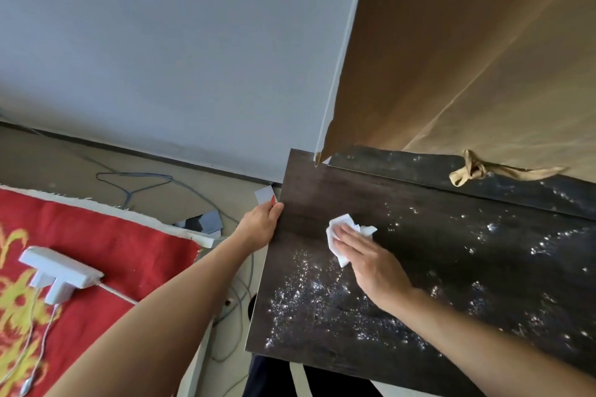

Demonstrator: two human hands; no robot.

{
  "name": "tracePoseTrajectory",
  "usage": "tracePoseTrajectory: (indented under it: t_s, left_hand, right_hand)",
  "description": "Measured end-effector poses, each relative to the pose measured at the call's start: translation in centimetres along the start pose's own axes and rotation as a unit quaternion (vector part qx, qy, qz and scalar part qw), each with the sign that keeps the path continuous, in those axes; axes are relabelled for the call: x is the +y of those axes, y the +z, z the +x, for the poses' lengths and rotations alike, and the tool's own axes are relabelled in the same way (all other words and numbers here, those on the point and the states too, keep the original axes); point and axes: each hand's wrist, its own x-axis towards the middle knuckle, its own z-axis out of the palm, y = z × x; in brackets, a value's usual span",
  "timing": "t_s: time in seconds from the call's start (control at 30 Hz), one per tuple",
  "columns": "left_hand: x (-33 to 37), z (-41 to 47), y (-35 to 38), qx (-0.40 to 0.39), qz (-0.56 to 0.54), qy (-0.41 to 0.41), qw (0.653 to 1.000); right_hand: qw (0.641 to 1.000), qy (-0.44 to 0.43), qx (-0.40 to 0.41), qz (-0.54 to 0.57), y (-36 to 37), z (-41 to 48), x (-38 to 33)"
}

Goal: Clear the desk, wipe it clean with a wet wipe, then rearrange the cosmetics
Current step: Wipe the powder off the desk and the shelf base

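Centre frame, the right hand [371, 264] presses a wipe [335, 229] flat-fingered onto the desk [451, 251]; the left hand [259, 226] grips its edge. Soft and limp, the wipe likely bunches unless held flat.

The tabletop [451, 267] is dark wood-grain board, matt where dry. Beads of wet glisten on it from the middle toward 7 o'clock and out toward 3 o'clock. The wipe [338, 222], near its 10 o'clock corner, is white, thin and crumpled; cloth or paper cannot be told. At 1 o'clock the curtain [467, 58] is smooth tan cloth with a faint sheen. At 8 o'clock the rug [113, 242] is rough red woven cloth, and the power strip [61, 271] on it is smooth white plastic. The wall [161, 58] is matt grey.
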Motion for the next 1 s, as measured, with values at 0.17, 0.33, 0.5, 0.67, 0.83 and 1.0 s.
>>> tracePoseTrajectory:
  t_s: [0.17,0.33,0.5,0.67,0.83,1.0]
  left_hand:
    - [0.1,0.9,-0.4,-0.016,0.017,0.010,1.000]
    - [2.0,3.5,-0.9,0.010,-0.004,0.026,1.000]
    - [1.6,5.2,0.1,0.028,-0.023,0.051,0.998]
    - [0.6,5.7,0.7,0.052,-0.003,0.092,0.994]
    - [0.4,5.5,0.5,0.028,0.021,0.085,0.996]
    - [0.6,5.8,0.2,0.013,0.032,0.093,0.995]
  right_hand:
    - [0.975,0.206,0.088,0.004,-4.2,5.6,4.9]
    - [0.963,0.238,0.119,0.050,-1.5,7.0,-0.8]
    - [0.984,0.167,0.055,0.035,-0.1,2.6,-2.5]
    - [0.937,0.293,0.184,-0.050,-0.2,6.8,-0.2]
    - [0.979,0.176,0.101,0.014,3.7,3.2,-8.6]
    - [0.962,0.232,0.143,-0.013,2.2,3.9,-6.0]
